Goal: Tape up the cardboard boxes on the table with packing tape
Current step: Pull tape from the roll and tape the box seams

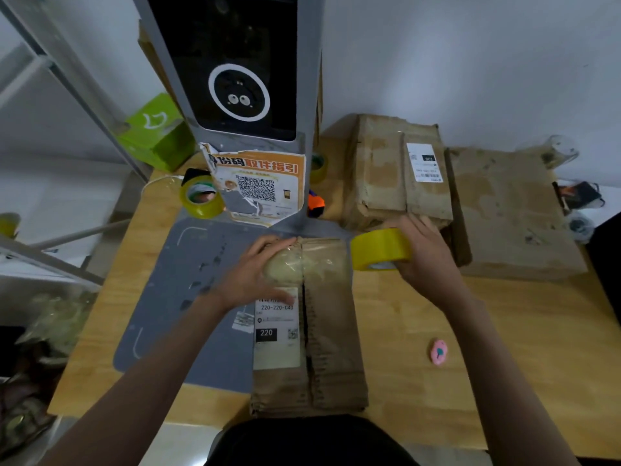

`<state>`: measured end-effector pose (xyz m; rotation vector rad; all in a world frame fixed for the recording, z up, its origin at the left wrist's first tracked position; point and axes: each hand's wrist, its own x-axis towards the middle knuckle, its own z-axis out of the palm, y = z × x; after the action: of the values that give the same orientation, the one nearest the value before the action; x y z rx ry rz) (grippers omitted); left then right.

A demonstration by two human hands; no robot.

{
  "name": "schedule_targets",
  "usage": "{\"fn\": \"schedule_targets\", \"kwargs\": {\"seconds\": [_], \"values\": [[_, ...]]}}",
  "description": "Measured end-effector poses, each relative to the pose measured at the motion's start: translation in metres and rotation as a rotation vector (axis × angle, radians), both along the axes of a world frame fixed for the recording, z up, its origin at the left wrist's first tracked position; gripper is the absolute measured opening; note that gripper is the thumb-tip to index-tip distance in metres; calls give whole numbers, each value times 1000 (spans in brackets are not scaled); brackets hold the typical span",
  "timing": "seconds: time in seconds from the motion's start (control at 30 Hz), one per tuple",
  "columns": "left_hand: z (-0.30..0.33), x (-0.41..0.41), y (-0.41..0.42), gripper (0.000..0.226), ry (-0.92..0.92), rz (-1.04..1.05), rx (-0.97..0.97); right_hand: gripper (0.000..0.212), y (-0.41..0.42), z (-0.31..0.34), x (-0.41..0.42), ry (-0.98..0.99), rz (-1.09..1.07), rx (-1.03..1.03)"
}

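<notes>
A long cardboard box (331,331) with a white shipping label lies in front of me, its centre seam running away from me. My left hand (258,274) presses flat on the box's far end, over a strip of clear tape stretched across the flaps. My right hand (425,255) grips a yellow roll of packing tape (379,248) just right of the box's far end, the tape running from the roll toward my left hand. Two more cardboard boxes stand further back: a labelled one (396,173) and a larger one (510,213) to its right.
A grey kiosk stand (242,95) with a QR poster rises at the back on a grey base plate (188,280). Two spare tape rolls (201,196) (317,166) lie beside it. A green box (158,132) sits at the back left, and a pink round object (438,352) on the wooden table (470,381).
</notes>
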<state>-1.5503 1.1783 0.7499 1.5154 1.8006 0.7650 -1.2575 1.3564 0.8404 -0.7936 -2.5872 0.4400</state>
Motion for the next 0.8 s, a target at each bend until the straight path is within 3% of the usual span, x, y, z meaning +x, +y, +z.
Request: {"fn": "schedule_targets", "kwargs": {"seconds": [0.2,0.43,0.8], "values": [[0,1,1,111,-58,24,-3,52,2,-39,16,-94,-106,-69],[4,8,7,75,-83,61,-9,60,-5,-56,25,-43,-152,-130],[4,21,26,86,142,97,-28,69,-10,-80,26,-18,-202,-248]]}}
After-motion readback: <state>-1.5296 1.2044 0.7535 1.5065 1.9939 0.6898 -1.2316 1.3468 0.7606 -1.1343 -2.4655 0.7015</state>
